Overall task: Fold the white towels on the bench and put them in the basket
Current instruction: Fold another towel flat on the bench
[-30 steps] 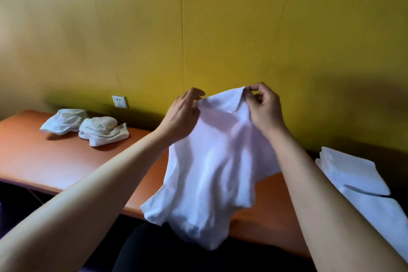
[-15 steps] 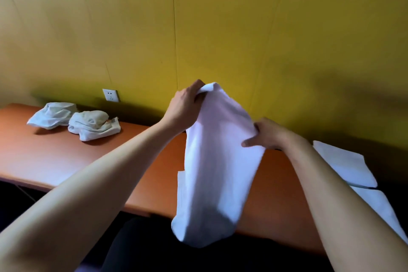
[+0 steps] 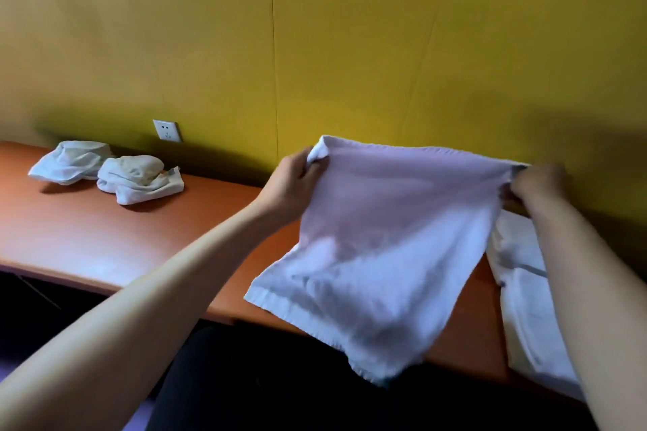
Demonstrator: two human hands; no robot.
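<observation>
A white towel [image 3: 378, 248] hangs spread out in the air above the orange-brown bench [image 3: 105, 234]. My left hand [image 3: 294, 185] pinches its upper left corner and my right hand [image 3: 535, 182], blurred, grips its upper right corner. The top edge is stretched taut between them, and the lower edge hangs past the bench's front edge. Two crumpled white towels [image 3: 140, 178] lie at the far left of the bench. Flat white towels [image 3: 525, 290] lie on the bench at the right, partly behind my right arm. No basket is in view.
A yellow wall [image 3: 350, 45] runs along the back of the bench, with a white socket [image 3: 167, 130] low on it. Below the bench's front edge it is dark.
My right hand slid along the towel's top edge to the right corner and pulled it out. The towel went from a hanging bunch to a flat spread sheet.
</observation>
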